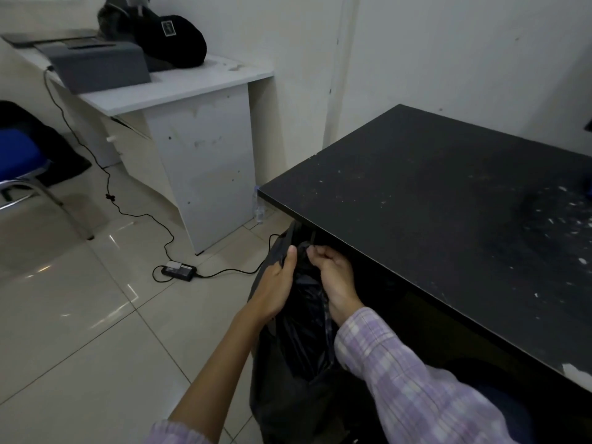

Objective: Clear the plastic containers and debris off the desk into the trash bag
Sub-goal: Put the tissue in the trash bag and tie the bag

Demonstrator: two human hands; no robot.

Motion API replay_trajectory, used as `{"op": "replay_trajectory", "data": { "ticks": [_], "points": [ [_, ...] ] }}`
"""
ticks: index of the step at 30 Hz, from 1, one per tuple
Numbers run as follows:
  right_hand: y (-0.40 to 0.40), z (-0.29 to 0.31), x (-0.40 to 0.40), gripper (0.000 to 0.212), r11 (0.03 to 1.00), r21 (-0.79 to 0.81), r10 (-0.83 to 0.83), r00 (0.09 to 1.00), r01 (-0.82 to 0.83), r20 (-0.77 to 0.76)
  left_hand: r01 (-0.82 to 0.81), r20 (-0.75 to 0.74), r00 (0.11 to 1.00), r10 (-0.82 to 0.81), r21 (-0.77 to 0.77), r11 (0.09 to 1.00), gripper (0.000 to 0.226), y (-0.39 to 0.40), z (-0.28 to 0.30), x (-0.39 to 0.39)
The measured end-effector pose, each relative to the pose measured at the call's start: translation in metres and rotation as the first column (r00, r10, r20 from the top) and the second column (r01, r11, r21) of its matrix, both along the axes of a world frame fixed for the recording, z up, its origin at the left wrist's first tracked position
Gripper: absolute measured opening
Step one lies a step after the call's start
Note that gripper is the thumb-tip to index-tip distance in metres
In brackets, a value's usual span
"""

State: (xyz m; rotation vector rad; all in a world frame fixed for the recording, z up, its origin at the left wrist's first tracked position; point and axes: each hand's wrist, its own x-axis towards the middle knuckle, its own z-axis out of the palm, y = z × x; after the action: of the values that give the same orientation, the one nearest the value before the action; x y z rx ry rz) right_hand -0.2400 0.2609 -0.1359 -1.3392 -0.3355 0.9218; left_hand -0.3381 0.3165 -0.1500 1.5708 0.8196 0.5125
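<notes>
Both hands are working at the mouth of the black trash bag [298,341], which is standing on the tiled floor [80,315] just beside the near edge of the black desk [432,193] and partly tucked under it. The left hand [277,290] is gripping the bag's left rim — its thumb is lying straight along the plastic while the other fingers are curling round the gathered edge. The right hand [334,277] is pinching a bunched fold of the rim near the top, its fingers bent tightly inward, with the knuckles facing up. The two hands are sitting close together, nearly touching, with crumpled plastic between them. The right arm is wearing a lilac plaid sleeve [416,386]; the left forearm is showing bare, its sleeve pushed back near the elbow. White crumbs and flecks of debris [563,219] are lying scattered across the right part of the desk top. No plastic containers are showing on the visible desk surface, and whatever is lying inside the bag is too dark to tell. To the left, a white desk [198,81] is carrying a grey printer [96,64] and a black bag [173,40], a blue chair [19,155] is standing at the far left, and a power adapter [178,270] with its cable is lying on the floor.
</notes>
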Motion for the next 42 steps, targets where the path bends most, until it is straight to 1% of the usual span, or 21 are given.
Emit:
{"op": "replay_trajectory", "data": {
  "ticks": [4, 6, 8, 9, 11, 13, 14, 17, 19, 20, 22, 24, 25, 27, 29, 31, 32, 34, 36, 38, 42],
  "points": [
    [-0.002, 0.002, -0.012, 0.011, 0.998, 0.065, -0.005, 0.998, 0.01, -0.069, 0.008, -0.033, 0.999, -0.007, 0.021, 1.0, 0.051, 0.006, -0.004, -0.009],
    [-0.006, 0.003, -0.014, 0.012, 0.995, 0.097, 0.026, 0.999, -0.028, 0.022, -0.06, -0.083, 0.995, 0.062, 0.03, 0.998, 0.047, 0.008, -0.002, -0.006],
    [-0.012, 0.005, -0.013, 0.01, 0.99, 0.109, 0.061, 0.968, -0.09, 0.243, -0.084, -0.139, 0.986, 0.09, 0.045, 0.995, 0.041, 0.01, 0.002, 0.001],
    [-0.016, 0.005, -0.012, 0.009, 0.986, 0.11, 0.074, 0.916, -0.127, 0.395, -0.084, -0.145, 0.986, 0.087, 0.03, 0.996, 0.037, 0.012, 0.003, 0.005],
    [-0.023, 0.002, -0.009, 0.009, 0.978, 0.065, 0.103, 0.725, -0.199, 0.68, -0.092, -0.08, 0.993, 0.084, -0.1, 0.991, 0.034, 0.014, 0.005, 0.012],
    [-0.027, 0.001, -0.007, 0.008, 0.967, -0.025, 0.158, 0.522, -0.252, 0.838, -0.087, -0.012, 0.996, 0.086, -0.197, 0.976, 0.033, 0.015, 0.008, 0.014],
    [-0.031, 0.0, -0.005, 0.009, 0.961, -0.058, 0.181, 0.458, -0.269, 0.871, -0.079, 0.004, 0.997, 0.081, -0.21, 0.975, 0.035, 0.014, 0.008, 0.015],
    [-0.037, -0.001, -0.001, 0.014, 0.928, -0.142, 0.258, 0.319, -0.345, 0.912, -0.099, -0.033, 0.995, 0.095, -0.174, 0.98, 0.044, 0.014, 0.006, 0.012],
    [-0.037, -0.001, 0.0, 0.019, 0.899, -0.241, 0.338, 0.228, -0.366, 0.913, -0.125, -0.124, 0.985, 0.117, -0.067, 0.99, 0.048, 0.013, 0.005, 0.008],
    [-0.035, -0.001, 0.001, 0.018, 0.893, -0.273, 0.362, 0.211, -0.358, 0.908, -0.14, -0.127, 0.982, 0.137, -0.016, 0.99, 0.049, 0.011, 0.004, 0.007],
    [-0.03, -0.001, 0.002, 0.014, 0.906, -0.262, 0.351, 0.246, -0.334, 0.903, -0.18, -0.02, 0.983, 0.182, 0.063, 0.982, 0.051, 0.005, 0.0, 0.006],
    [-0.024, 0.001, -0.001, 0.012, 0.928, -0.197, 0.304, 0.34, -0.316, 0.89, -0.23, 0.101, 0.97, 0.22, 0.096, 0.968, 0.05, 0.0, -0.005, 0.005],
    [-0.021, 0.002, -0.002, 0.017, 0.937, -0.161, 0.279, 0.389, -0.309, 0.878, -0.25, 0.144, 0.962, 0.233, 0.113, 0.962, 0.049, 0.0, -0.007, 0.004],
    [-0.015, 0.003, 0.0, 0.041, 0.945, -0.12, 0.256, 0.465, -0.303, 0.848, -0.272, 0.187, 0.953, 0.238, 0.183, 0.945, 0.044, -0.001, -0.009, 0.003],
    [-0.008, 0.008, 0.004, 0.06, 0.909, -0.19, 0.359, 0.463, -0.372, 0.81, -0.285, 0.172, 0.954, 0.244, 0.274, 0.919, 0.036, -0.003, -0.009, 0.002],
    [-0.006, 0.009, 0.008, 0.073, 0.842, -0.326, 0.5, 0.394, -0.431, 0.771, -0.259, 0.146, 0.964, 0.221, 0.357, 0.897, 0.038, -0.004, -0.008, 0.001],
    [-0.007, 0.007, 0.009, 0.074, 0.824, -0.398, 0.536, 0.327, -0.403, 0.778, -0.237, 0.131, 0.971, 0.201, 0.396, 0.887, 0.042, -0.004, -0.008, 0.0],
    [-0.009, 0.004, 0.011, 0.059, 0.826, -0.5, 0.545, 0.143, -0.258, 0.826, -0.164, 0.058, 0.986, 0.156, 0.498, 0.852, 0.038, -0.005, -0.006, 0.0],
    [-0.01, 0.001, 0.011, 0.042, 0.841, -0.526, 0.529, -0.012, -0.126, 0.849, -0.067, -0.091, 0.983, 0.162, 0.637, 0.768, 0.025, -0.006, -0.005, -0.001],
    [-0.008, -0.004, 0.01, 0.035, 0.85, -0.523, 0.519, -0.074, -0.059, 0.852, -0.007, -0.189, 0.962, 0.196, 0.705, 0.709, 0.025, -0.006, -0.002, -0.001],
    [-0.004, -0.011, 0.008, 0.027, 0.893, -0.45, 0.446, -0.102, -0.015, 0.889, -0.062, -0.201, 0.945, 0.258, 0.665, 0.744, 0.031, -0.006, 0.009, 0.001]
  ]
}}
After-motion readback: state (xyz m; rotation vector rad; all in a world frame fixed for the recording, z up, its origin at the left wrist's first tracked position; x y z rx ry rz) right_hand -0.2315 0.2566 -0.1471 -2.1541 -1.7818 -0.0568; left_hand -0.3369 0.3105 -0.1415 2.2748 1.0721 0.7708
